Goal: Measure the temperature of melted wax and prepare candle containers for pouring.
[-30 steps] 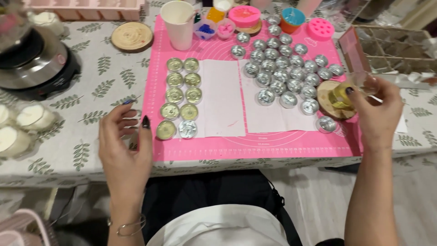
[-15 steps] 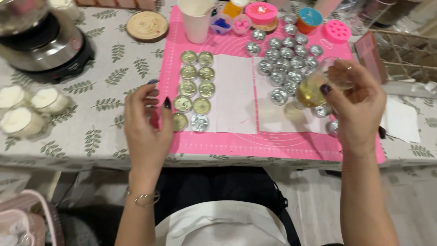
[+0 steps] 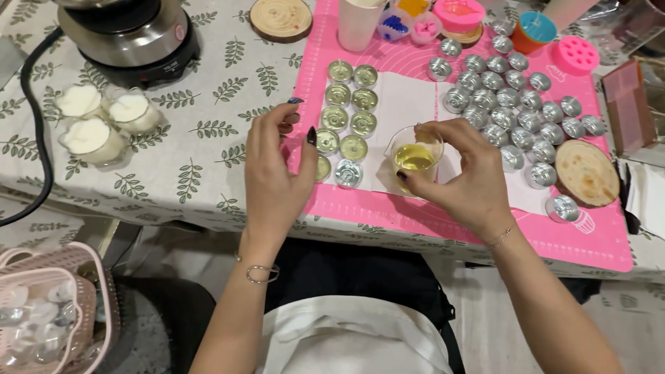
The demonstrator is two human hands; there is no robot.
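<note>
Right hand (image 3: 463, 176) closed around a small clear glass beaker of yellow liquid (image 3: 415, 158), held just above the white paper sheet (image 3: 402, 111) on the pink silicone mat (image 3: 443, 215). Left hand (image 3: 277, 173) loosely open, holding nothing, beside two columns of filled round metal tealight cups (image 3: 346, 114). Empty silver cups (image 3: 526, 118) lie far right. Risk: the beaker looks fairly full; a tilt could spill liquid onto paper and desk (image 3: 180, 173).
</note>
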